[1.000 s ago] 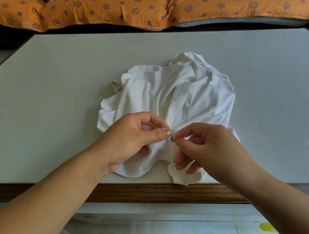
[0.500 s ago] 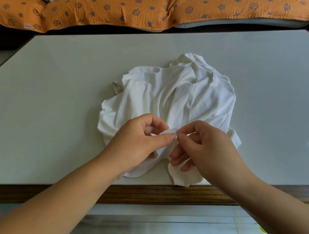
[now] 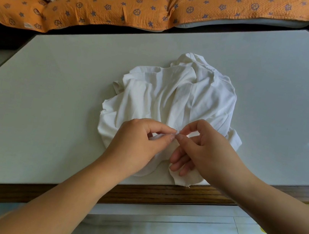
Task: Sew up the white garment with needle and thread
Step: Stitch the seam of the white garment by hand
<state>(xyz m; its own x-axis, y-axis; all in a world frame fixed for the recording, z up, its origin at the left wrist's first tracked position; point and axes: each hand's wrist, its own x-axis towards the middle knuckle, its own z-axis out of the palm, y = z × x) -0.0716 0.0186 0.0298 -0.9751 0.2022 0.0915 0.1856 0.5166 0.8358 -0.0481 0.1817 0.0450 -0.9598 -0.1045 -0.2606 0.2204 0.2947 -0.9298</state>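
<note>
so the needle (image 3: 176, 127) is poking up out of the fold now, a second ago you could barely see it between the fingertips, so I'd guess a stitch is partway through and ready to be pulled. left hand (image 3: 139, 144) pinches a little fold of the white garment (image 3: 173, 91), right hand (image 3: 204, 150) pinches the needle right beside it, other fingers loosely curled. garment sits bunched on the desk (image 3: 51, 101) at the near edge, hem just over it. can't make out the thread

Head-worn view, looking forward and down, close over table (image 3: 51, 101) edge
</note>
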